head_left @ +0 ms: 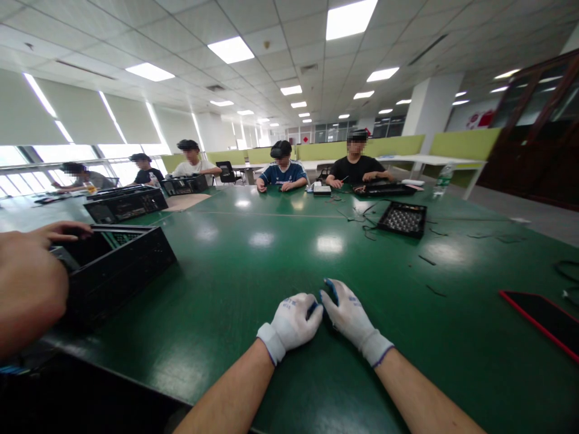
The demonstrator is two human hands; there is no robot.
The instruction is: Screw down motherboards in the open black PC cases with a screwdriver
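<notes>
My left hand [295, 320], in a white work glove with blue on the palm side, rests low over the green table [226, 259] near its front edge. Its fingers curl loosely, and a gap shows between thumb and forefinger. Close beside it on the right is my right hand [350, 310], gloved the same way. That hand's thumb and forefinger stand apart, and the blue palm coating shows between them. I see no object in either hand, though the undersides of both are hidden. The fingertips of the two hands almost meet.
On the left, another person's bare hand [67, 230] reaches into a black computer case [122, 274]. A black panel with red edging [543, 322] lies right. Farther back are a black tray [402, 218], loose cable pieces [427, 260], a bottle [443, 179] and several seated people.
</notes>
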